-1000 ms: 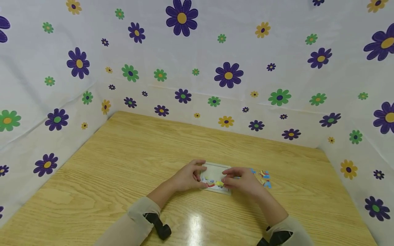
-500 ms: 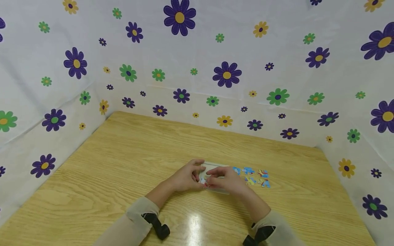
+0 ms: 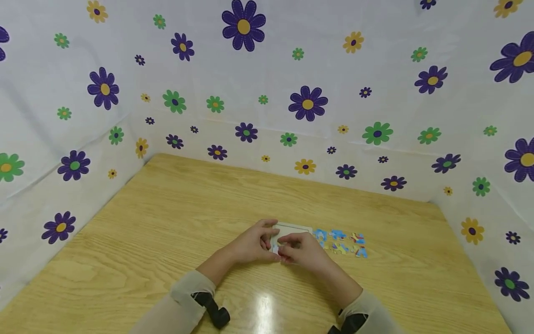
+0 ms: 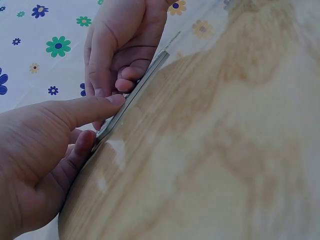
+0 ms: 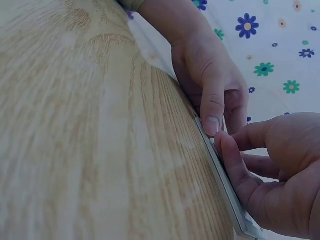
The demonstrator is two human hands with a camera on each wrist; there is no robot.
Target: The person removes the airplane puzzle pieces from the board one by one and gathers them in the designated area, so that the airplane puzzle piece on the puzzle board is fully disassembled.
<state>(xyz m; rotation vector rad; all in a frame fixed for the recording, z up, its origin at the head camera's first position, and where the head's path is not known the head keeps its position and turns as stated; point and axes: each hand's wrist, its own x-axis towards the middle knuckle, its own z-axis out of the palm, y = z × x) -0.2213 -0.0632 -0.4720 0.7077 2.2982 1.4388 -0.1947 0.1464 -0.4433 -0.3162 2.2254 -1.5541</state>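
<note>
My left hand (image 3: 252,241) grips the left side of a small, pale, flat puzzle board (image 3: 294,228). In the left wrist view the left thumb lies along the near edge of the board (image 4: 142,85). My right hand (image 3: 306,250) is bent over the board's lower left, its thumb and forefinger tips close to the left thumb. From the right wrist view, those fingertips come down at the rim of the board (image 5: 222,177); I cannot tell whether they pinch a piece. A whitish-blue puzzle piece (image 3: 275,249) shows beside them, and the right hand hides the board's lower part.
Several loose jigsaw pieces, blue, yellow and red, lie right of the board, among them a blue one (image 3: 320,234) and a red-and-yellow one (image 3: 358,238). The wooden table (image 3: 200,199) is backed by a white flower-print cloth (image 3: 267,69) on three sides.
My right hand has slid left across the board, from its right side to its lower left, uncovering more loose pieces. The left hand has kept its place on the board.
</note>
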